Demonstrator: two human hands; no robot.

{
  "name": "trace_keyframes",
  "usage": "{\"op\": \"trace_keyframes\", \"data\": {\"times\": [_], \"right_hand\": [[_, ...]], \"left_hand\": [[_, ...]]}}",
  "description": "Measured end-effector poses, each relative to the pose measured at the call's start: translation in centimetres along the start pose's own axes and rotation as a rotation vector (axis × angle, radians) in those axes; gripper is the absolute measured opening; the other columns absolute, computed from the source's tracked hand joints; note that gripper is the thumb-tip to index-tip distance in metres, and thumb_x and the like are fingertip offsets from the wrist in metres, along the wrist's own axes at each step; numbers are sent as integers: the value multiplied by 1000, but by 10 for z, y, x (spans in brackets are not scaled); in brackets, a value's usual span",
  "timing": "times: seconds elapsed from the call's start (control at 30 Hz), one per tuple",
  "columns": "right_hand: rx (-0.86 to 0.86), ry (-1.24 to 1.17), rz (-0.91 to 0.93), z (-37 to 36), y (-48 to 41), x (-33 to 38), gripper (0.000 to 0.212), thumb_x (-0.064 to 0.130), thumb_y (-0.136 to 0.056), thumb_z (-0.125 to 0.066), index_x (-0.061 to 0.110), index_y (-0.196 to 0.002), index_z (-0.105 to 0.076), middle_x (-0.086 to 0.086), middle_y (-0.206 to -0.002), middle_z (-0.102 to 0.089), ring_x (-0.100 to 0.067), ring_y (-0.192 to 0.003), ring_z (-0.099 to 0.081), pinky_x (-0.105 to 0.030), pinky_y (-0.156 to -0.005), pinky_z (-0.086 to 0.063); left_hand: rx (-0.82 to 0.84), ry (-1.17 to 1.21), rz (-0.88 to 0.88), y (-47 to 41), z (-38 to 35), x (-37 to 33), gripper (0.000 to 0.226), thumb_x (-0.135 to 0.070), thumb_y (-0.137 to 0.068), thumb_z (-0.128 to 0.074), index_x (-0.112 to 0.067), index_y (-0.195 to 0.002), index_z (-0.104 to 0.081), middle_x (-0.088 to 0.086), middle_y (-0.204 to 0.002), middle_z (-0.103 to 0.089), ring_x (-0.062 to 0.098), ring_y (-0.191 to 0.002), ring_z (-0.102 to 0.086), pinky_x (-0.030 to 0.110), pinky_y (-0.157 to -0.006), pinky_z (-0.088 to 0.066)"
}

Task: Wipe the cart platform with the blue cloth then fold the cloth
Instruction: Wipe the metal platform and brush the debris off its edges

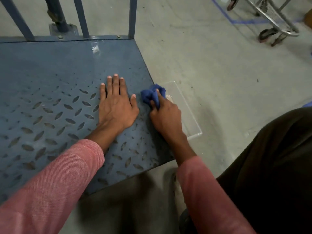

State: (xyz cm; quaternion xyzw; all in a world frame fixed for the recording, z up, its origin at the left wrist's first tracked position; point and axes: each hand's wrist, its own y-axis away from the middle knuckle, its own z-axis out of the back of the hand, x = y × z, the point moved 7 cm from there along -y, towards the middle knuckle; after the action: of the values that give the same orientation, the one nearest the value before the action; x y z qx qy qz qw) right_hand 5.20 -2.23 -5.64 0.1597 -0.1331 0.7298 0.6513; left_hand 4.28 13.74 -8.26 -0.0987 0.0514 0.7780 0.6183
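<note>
L hand (116, 107) flat, fingers spread; R hand (164, 115) in closed grip.

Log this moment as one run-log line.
left hand flat on cart platform | right hand grips bunched blue cloth at platform's right edge | fold pending

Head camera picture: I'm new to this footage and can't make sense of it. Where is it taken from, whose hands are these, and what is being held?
The camera sits on a person's head, looking down at their own arms in pink sleeves. The left hand lies flat, fingers spread, on the blue metal cart platform. The right hand grips a bunched blue cloth at the platform's right edge. Beside that edge, a clear plastic tray rests on the concrete floor. Another wheeled cart stands further off.
</note>
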Motion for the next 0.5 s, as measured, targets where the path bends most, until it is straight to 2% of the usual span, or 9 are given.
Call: {"op": "trace_keyframes", "data": {"times": [0.1, 0.27, 0.4, 0.5], "right_hand": [[-29, 42, -14, -3, 0, -2, 54, 21, -90, -50, 24, -144, -42, -11, -111, -68, -34, -93, -63, -30, -68, -30], [-58, 14, -12, -17, -63, 16, 48, 25, -91, -47, 22, -138, -42, -12, -110, -63, -41, -91, -62, -35, -65, -28], [-29, 48, 54, -30, -134, 41, 52, 29, -95, -46, 20, -145, -38, -16, -117, -65, -38, -105, -61, -35, -73, -33], [-17, 89, 96, -37, -179, 58, 53, 31, -99, -41, 20, -151, -32, -15, -129, -60, -36, -114, -58, -39, -86, -42]], "left_hand": [[-8, -11, 3, -3, -1, 0, 74, -47, -108, -27, -3, -167, -12, 17, -176, -9, 32, -163, -4, 52, -133, -2], [-9, -18, 19, -26, -1, 2, 73, -47, -109, -24, -6, -168, -9, 15, -177, -4, 30, -164, 1, 52, -132, 0], [-29, -3, 31, -52, -1, 10, 71, -46, -109, -25, -9, -168, -12, 13, -177, -6, 31, -164, 0, 54, -132, 0], [-54, -24, 32, -68, -2, 11, 70, -45, -109, -26, -9, -168, -15, 13, -176, -10, 33, -163, -4, 56, -132, -3]]}}
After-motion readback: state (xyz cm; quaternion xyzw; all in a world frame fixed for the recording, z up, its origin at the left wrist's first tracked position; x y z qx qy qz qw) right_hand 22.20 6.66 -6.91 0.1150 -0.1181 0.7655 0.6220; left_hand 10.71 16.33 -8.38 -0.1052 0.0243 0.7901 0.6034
